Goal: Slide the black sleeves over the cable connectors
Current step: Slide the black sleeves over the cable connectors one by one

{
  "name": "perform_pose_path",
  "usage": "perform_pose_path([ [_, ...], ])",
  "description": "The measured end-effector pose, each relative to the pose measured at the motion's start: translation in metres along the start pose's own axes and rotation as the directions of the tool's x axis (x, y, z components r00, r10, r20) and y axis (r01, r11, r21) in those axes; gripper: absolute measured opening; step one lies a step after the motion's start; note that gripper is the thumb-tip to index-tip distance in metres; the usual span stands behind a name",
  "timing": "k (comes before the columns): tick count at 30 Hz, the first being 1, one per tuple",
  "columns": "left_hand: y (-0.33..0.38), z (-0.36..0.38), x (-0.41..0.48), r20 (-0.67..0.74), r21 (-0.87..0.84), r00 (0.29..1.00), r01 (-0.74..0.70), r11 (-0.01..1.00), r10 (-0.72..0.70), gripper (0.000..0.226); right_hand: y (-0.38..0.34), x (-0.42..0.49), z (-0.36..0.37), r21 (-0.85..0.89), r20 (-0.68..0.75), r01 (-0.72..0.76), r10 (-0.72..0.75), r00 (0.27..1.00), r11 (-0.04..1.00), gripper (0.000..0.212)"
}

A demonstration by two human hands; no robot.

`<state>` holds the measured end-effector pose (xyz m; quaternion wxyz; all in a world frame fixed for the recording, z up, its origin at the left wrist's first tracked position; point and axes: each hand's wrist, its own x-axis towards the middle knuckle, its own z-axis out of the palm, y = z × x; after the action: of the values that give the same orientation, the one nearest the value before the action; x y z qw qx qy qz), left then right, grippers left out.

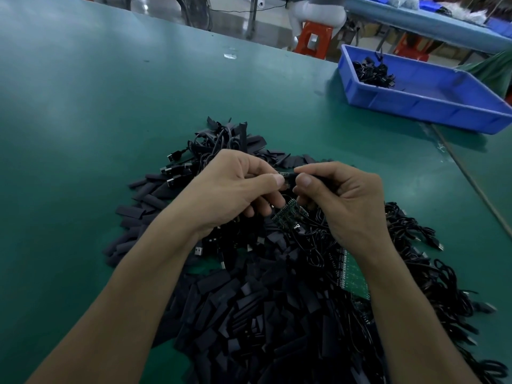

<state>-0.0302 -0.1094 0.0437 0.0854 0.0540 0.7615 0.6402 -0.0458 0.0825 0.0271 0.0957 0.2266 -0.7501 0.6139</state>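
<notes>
A connector (286, 176) is pinched by the left hand (238, 187), while the right hand (342, 196) pinches what seems a sleeve (315, 177) at its end, apparently not yet on. Loose sleeves (249, 314) and cables (432, 273) heap the table (110, 92); the tray (415, 106) holds few, so most remains.

Two bare arms come into the picture from the bottom edge. The left arm (133, 286) fills the lower left, and the right arm (410, 300) runs up the lower right. Both are bare all the way from the edge of the frame to the wrist. The left hand (232, 189) and the right hand (349, 200), near the middle of the frame, are bare too. The nails on the left thumb (278, 179) and the right thumb (304, 180) are short and plain.
</notes>
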Motion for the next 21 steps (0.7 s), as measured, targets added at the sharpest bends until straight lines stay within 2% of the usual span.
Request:
perform_pose_path([
  [7,-0.0008,-0.0010,-0.0005,0.021,0.014,1.000,-0.011,1.000,0.011,0.017,-0.0018,0.0034,-0.0046,-0.002,0.052,-0.010,0.010,0.999,1.000,0.017],
  [16,-0.0010,0.0031,-0.0003,-0.023,0.028,1.000,-0.010,1.000,0.010,0.017,0.0007,0.0023,-0.0030,0.011,0.028,-0.026,0.025,0.999,1.000,0.007],
  [21,0.0009,0.0018,-0.0009,-0.027,0.007,1.000,-0.001,1.000,0.001,0.019,-0.0006,0.0010,-0.0046,0.032,0.072,-0.025,0.023,0.997,0.999,0.021],
])
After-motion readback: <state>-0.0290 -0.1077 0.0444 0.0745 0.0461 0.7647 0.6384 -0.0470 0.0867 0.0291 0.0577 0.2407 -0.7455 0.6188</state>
